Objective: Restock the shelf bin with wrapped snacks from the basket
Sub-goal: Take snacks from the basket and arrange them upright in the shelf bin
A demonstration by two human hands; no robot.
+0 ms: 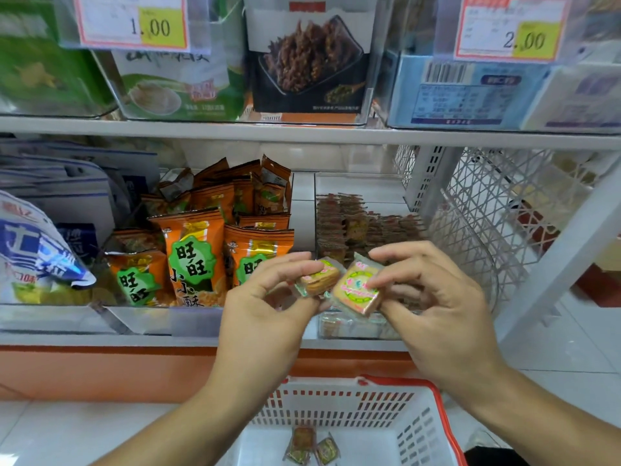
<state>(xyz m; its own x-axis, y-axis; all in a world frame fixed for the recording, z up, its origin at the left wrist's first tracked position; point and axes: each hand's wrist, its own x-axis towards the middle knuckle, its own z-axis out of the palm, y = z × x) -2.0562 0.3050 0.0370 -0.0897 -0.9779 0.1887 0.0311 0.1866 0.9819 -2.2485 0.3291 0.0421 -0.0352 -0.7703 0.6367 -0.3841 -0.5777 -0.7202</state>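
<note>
Two wrapped snacks are held just in front of the clear shelf bin [369,183], itself part-filled with stacked packets. The left hand [268,297] pinches one snack [317,280] edge-on; the right hand [433,297] pinches the other [358,287] face-up by its corner. Advisable: square each packet flat and set it onto the near, lower rows rather than dropping it. Two more packets [311,447] lie in the basket [420,432] below. Orange bags [195,257] occupy the neighbouring bin.

white shelving [302,131] – price tags [134,21] | white tiled floor [571,358] | orange plinth [100,371]
</note>
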